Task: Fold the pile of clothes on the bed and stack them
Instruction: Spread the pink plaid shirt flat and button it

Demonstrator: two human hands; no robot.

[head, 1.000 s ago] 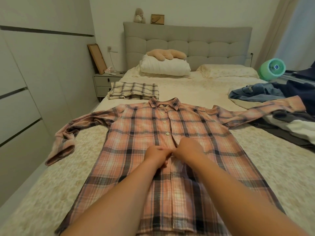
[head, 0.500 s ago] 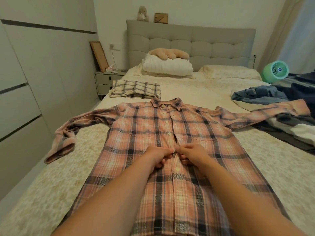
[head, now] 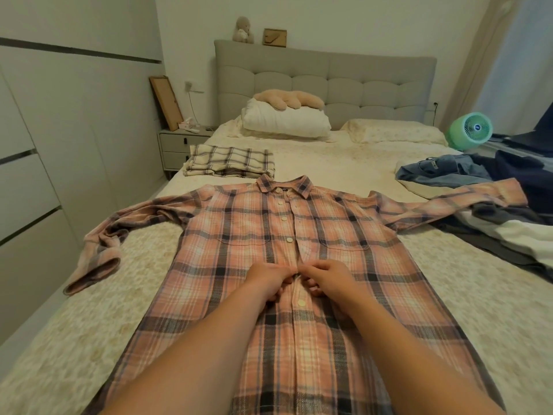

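Shirt: the pink checked shirt [head: 299,265] lies flat on the bed [head: 344,157], front side up, with its collar pointing at the headboard. It is spread out like this so it is easy to button and then fold.
Sleeves: both sleeves stick out to the sides of the shirt. The right one runs over onto the pile of clothes [head: 493,211].
Left hand: the left hand [head: 267,280] sits on the middle of the shirt, at the button strip. Its fingers are curled and pinch the cloth edge there.
Right hand: the right hand [head: 327,280] is just beside the left one, on the other side of the strip. Its fingers are bent and pinch the other edge, I think to push a button through.
Buttons: I think the buttons above the hands are done up. One more shows just below them.
Folded shirt: a cream checked one [head: 230,164] lies folded beyond the shirt's collar, to the left. This looks like the start of the stack.
Pile: the unfolded clothes wait to the right of the shirt.
Next: I think more buttons, then the fold.
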